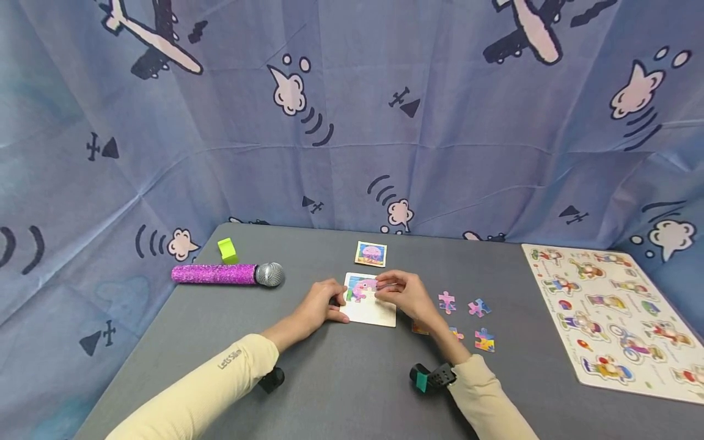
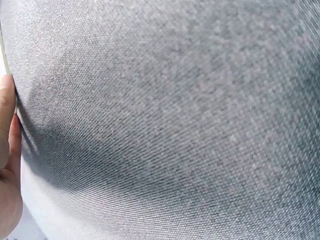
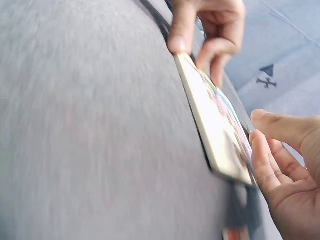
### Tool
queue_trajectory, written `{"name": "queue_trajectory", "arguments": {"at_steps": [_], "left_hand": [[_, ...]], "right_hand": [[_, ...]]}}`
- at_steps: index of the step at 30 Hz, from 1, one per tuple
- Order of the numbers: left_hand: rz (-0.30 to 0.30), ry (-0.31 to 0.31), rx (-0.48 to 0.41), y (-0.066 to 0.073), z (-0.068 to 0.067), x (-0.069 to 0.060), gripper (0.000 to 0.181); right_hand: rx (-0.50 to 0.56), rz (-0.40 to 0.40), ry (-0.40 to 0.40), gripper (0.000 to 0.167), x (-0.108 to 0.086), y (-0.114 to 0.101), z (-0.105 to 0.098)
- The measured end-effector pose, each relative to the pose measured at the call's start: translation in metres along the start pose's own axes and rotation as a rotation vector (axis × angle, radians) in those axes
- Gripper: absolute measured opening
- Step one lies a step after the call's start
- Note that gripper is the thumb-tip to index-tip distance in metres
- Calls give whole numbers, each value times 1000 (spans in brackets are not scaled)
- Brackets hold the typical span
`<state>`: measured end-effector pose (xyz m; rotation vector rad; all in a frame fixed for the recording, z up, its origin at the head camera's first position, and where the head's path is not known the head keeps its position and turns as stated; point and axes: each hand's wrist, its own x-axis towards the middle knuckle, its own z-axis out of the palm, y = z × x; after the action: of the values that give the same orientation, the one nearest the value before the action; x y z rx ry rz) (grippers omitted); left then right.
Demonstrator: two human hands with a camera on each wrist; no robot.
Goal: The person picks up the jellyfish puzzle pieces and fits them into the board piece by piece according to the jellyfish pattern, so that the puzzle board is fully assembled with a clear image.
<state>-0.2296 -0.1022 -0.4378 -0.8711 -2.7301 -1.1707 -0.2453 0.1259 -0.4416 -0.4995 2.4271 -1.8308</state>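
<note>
A small white puzzle board (image 1: 370, 313) lies on the grey table, with joined pink, blue and green pieces (image 1: 359, 288) in its upper left part. My left hand (image 1: 321, 303) grips the board's left edge; in the right wrist view its thumb (image 3: 181, 40) lies at the rim and its fingers over the top. Over the board's upper right bends my right hand (image 1: 404, 294). Its thumb and fingertips come together at a pink puzzle piece, mostly hidden by the fingers. In the left wrist view, only part of the left hand (image 2: 7, 150) shows at the edge.
Several loose pieces, one pink (image 1: 447, 302), another multicoloured (image 1: 484, 340), lie right of the board, some partly behind my right forearm. A small picture card (image 1: 371, 253) is behind it. A purple microphone (image 1: 214, 274) and green block (image 1: 228, 250) stand left; a large figure board (image 1: 605, 305) lies right.
</note>
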Motion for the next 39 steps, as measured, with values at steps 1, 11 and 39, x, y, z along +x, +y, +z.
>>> {"name": "queue_trajectory", "arguments": {"at_steps": [1, 11, 39], "left_hand": [[1, -2, 0, 0, 0, 0, 31], [23, 13, -23, -5, 2, 2, 32], [46, 14, -36, -6, 2, 1, 33]], "right_hand": [[-6, 11, 10, 32, -3, 2, -5], [-76, 43, 93, 33, -26, 12, -55], [-564, 36, -55, 34, -48, 20, -130]]}}
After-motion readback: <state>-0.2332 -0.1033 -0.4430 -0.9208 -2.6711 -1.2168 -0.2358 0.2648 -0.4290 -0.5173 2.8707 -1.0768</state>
